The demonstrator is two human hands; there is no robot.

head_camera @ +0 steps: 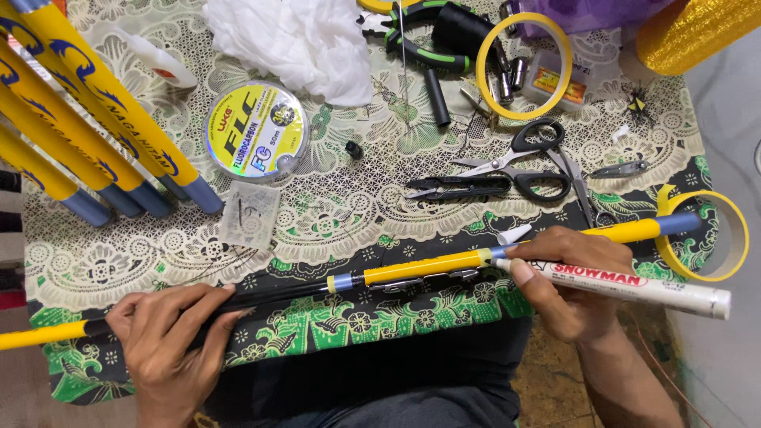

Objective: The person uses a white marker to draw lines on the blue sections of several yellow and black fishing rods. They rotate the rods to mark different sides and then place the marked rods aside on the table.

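Left hand point(162, 337) clamped on rod point(412, 269); right hand point(567, 285) grips white marker point(634, 287), tip on rod.

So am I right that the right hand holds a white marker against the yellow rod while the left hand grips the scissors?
Not quite. In the head view the left hand grips the rod's black handle end, not the scissors, which lie untouched on the cloth beyond the rod. The rest stands: the right hand holds a white marker against the yellow rod.

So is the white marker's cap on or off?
Off. The white marker in the right hand shows its bare tip against the yellow rod, and a small white cap lies on the tablecloth.
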